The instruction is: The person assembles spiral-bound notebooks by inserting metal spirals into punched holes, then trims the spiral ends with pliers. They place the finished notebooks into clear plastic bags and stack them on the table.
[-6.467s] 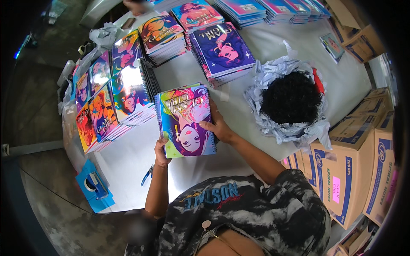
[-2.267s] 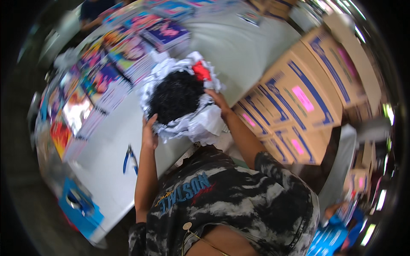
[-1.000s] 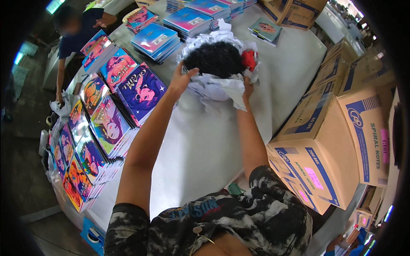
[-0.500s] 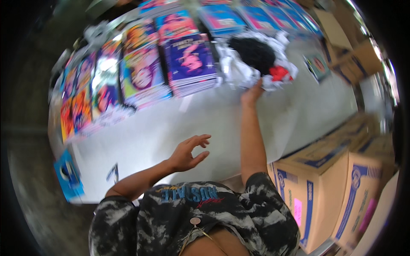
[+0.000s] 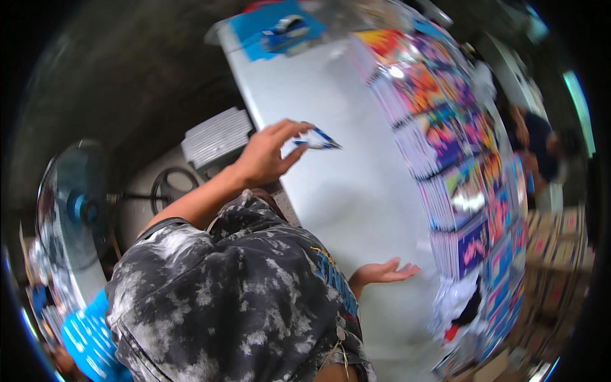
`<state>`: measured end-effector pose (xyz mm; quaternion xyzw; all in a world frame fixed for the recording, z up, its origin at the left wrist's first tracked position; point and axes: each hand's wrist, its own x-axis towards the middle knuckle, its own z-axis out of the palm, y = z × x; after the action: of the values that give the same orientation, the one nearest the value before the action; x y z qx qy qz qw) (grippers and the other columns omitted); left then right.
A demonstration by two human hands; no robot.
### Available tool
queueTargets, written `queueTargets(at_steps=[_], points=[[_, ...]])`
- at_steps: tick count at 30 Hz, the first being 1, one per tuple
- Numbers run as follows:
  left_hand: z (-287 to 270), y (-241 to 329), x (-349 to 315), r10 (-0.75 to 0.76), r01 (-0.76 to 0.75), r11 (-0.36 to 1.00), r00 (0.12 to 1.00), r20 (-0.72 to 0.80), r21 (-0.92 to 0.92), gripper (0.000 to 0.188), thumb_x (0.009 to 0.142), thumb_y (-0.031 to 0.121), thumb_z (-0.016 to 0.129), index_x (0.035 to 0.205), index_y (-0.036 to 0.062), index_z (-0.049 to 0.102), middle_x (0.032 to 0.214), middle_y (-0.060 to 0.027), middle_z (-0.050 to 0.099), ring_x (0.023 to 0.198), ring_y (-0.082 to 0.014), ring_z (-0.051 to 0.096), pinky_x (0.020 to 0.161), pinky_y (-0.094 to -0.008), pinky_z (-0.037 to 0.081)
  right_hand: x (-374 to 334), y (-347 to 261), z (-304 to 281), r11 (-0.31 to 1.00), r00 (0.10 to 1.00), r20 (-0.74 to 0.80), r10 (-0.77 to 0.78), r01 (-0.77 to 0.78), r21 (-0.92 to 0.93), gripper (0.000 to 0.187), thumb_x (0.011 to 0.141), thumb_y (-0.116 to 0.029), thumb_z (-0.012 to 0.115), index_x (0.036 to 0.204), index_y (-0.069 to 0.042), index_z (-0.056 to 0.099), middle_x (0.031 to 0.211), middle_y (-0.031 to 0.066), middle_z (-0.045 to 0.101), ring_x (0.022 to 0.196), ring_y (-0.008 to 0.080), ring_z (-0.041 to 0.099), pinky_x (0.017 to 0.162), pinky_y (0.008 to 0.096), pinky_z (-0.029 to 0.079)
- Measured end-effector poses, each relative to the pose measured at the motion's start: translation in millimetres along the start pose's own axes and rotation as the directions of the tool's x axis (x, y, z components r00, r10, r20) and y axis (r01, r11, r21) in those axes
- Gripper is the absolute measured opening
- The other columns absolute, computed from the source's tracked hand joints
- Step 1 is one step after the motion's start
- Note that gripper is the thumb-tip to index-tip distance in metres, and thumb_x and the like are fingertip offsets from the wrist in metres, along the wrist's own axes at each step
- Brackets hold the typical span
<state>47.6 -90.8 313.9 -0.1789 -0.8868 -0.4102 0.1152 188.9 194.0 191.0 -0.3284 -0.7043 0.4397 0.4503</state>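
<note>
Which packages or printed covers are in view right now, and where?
Book stacks: row along the table's far side, glossy multicoloured covers.
Blue package: table end, flat, with a white item on it.
Cardboard boxes: right rim, brown, blurred.
Pliers: blue-handled, at the left hand.

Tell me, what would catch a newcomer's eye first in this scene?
Probably the long row of brightly coloured books stacked along the far side of the white table. Next, the left hand raised over the table's near edge, pinching a small blue-handled tool, while the right hand hovers open and empty, palm up, lower down. A standing fan sits on the floor at far left.
</note>
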Motion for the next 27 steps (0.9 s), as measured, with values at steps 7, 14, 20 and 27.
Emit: queueTargets(at_steps=[7,14,20,27], points=[[-284.1,-22.2,-94.1,0.285,0.294,0.498,0.834,-0.474,0.816,0.028,0.078,0.007,0.066,0.106,0.0081,0.062,0.101,-0.0097,0.065,0.09,-0.0234,0.063,0.077,-0.0321,0.05,-75.2,-37.6,89.1,0.924,0.49,0.821,-0.294,0.366,0.112,0.064,0.079,-0.008,0.057,0.136,0.003,0.027,0.139,0.021,0.03,0.128,0.0348,0.03,0.106,0.0436,0.024],[-595.8,-70.0,-317.5,-0.643,0.846,-0.258,0.211,-0.736,0.467,0.044,0.081,0.044,0.059,0.11,0.0104,0.061,0.097,-0.0131,0.065,0.084,-0.0241,0.064,0.07,-0.038,0.051,-92.4,-9.9,194.1,0.843,0.483,0.841,-0.244,0.534,-0.062,0.063,0.088,-0.041,0.05,0.14,-0.011,0.03,0.144,0.0219,0.022,0.131,0.0377,0.024,0.103,0.0505,0.021],[-562.5,-120.9,-421.1,-0.874,0.807,-0.46,-0.337,-0.351,0.37,0.075,0.081,0.062,0.05,0.117,-0.0038,0.053,0.107,-0.0178,0.061,0.084,-0.0324,0.061,0.069,-0.0561,0.05,-51.9,12.9,179.2,0.555,0.561,0.818,-0.123,0.722,-0.412,0.056,0.088,-0.042,0.05,0.137,-0.018,0.036,0.146,0.0165,0.021,0.135,0.0324,0.02,0.097,0.054,0.025],[-533.5,-72.7,-413.0,-0.888,0.779,-0.373,-0.141,-0.438,0.504,0.086,0.08,0.073,0.037,0.082,-0.0082,0.064,0.073,-0.0181,0.064,0.073,-0.028,0.065,0.068,-0.0387,0.05,-38.3,72.9,197.8,0.658,0.523,0.829,-0.201,0.699,-0.281,0.05,0.086,-0.042,0.052,0.13,-0.02,0.046,0.144,0.0144,0.028,0.131,0.0328,0.029,0.097,0.0535,0.027]])
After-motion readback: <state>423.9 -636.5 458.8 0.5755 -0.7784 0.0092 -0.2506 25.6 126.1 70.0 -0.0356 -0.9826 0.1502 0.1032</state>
